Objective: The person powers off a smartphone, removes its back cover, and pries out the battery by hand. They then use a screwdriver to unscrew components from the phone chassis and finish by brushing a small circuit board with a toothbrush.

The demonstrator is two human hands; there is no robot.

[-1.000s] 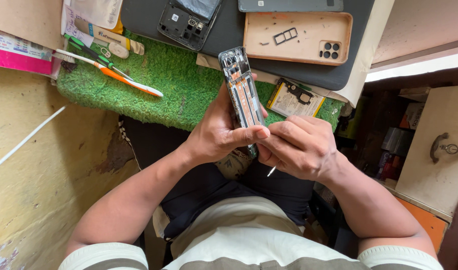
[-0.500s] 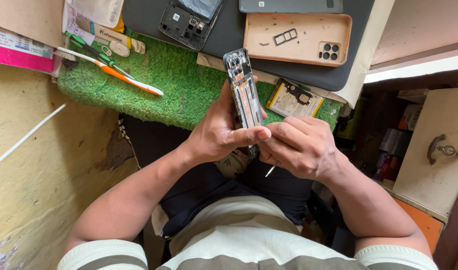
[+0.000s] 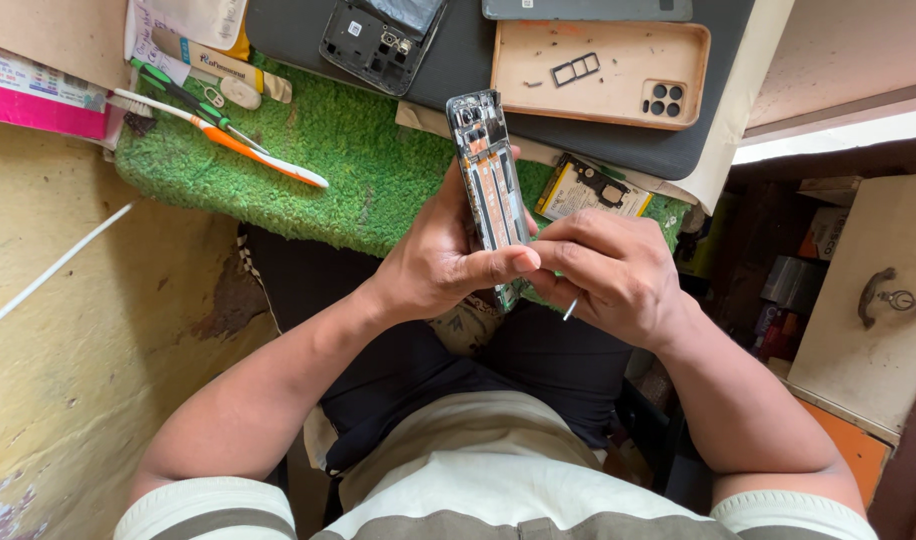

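An opened phone [image 3: 488, 170] with its back removed stands nearly upright over my lap, its inner boards and orange flex cables showing. My left hand [image 3: 448, 255] grips it from the left, thumb laid across its lower part. My right hand [image 3: 608, 270] presses against the phone's lower right edge and holds a thin metal tool [image 3: 571, 309] whose tip pokes out below the fingers. The phone's bottom end is hidden by both hands.
A green turf mat [image 3: 348, 170] carries an orange-and-white toothbrush [image 3: 228, 135] and a green-handled tool [image 3: 178, 95]. Behind it a dark mat [image 3: 478, 55] holds another opened phone [image 3: 378, 40], a tan phone case [image 3: 598, 75] and a battery [image 3: 593, 190]. A white cabinet [image 3: 868, 310] stands at right.
The phone and both hands stay in nearly the same place. The phone has tilted slightly and my left thumb has slid further across its lower part.
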